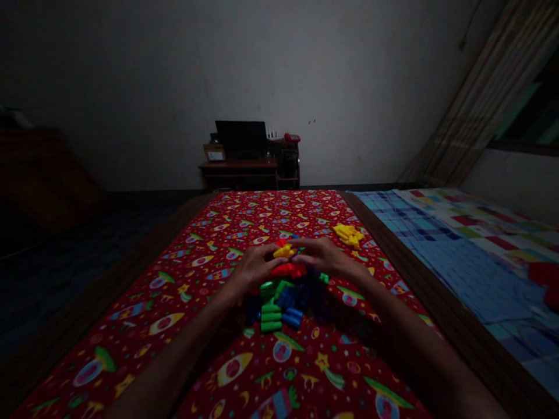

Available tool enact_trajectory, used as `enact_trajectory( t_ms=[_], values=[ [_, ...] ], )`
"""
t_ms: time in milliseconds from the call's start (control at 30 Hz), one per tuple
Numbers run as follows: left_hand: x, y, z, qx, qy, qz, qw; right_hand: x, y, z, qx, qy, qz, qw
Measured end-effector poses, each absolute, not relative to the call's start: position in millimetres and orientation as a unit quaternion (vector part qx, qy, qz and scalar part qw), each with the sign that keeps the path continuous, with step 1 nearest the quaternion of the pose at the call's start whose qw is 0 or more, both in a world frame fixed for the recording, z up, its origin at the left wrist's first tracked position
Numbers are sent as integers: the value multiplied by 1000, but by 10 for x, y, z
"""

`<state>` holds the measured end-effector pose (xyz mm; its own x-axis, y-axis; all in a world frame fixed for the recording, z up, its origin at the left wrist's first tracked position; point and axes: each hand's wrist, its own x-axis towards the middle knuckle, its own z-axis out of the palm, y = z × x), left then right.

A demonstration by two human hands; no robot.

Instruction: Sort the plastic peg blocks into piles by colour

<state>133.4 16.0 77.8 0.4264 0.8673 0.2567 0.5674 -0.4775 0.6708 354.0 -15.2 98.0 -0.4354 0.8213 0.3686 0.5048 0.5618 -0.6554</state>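
Note:
A pile of toy blocks lies on the red patterned cloth, with green blocks (271,317) at its near left, blue blocks (292,316) beside them and red blocks (288,270) behind. Above the far part of the pile, a yellow block (285,251) sits between my two hands. My left hand (255,265) grips its left side with thumb and fingers. From the right, my right hand (321,256) reaches over with its fingers extended toward the same block; whether it grips anything is hard to make out. Several yellow blocks (348,235) form a separate group at the back right.
The red cloth (236,209) covers a long surface with brown edges. A dark screen (242,138) and a small box (215,152) stand on a desk (238,165) by the wall. Blue checked bedding (458,273) spreads at the right, below a curtain (471,110).

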Motion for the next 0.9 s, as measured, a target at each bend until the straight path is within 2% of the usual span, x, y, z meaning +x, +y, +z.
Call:
enact_trajectory(
  t_ms=[67, 167, 267, 333, 400, 633, 767, 900],
  values=[
    [1377, 109, 802, 810, 423, 292, 282, 3423, -174, 951, -383, -843, 218, 308],
    [1293, 127, 878, 812, 404, 271, 323, 3611, -38, 910, -460, -790, 158, 373],
    [1028, 208, 959, 820, 430, 236, 296, 4121, 169, 846, -591, -659, 57, 461],
    [794, 245, 979, 825, 453, 207, 268, 4496, 265, 757, -682, -566, -34, 462],
    [557, 239, 956, 826, 475, 177, 246, 4798, 314, 631, -736, -516, -70, 433],
    [159, -173, 624, 851, 461, 97, 234, 5052, 339, 330, -751, -584, 8, 308],
    [197, -311, 467, 849, 468, 142, 201, 5034, 324, 399, -753, -557, 13, 350],
    [177, -196, 641, 829, 504, 150, 193, 4978, 322, 622, -741, -517, -18, 428]
  ],
)
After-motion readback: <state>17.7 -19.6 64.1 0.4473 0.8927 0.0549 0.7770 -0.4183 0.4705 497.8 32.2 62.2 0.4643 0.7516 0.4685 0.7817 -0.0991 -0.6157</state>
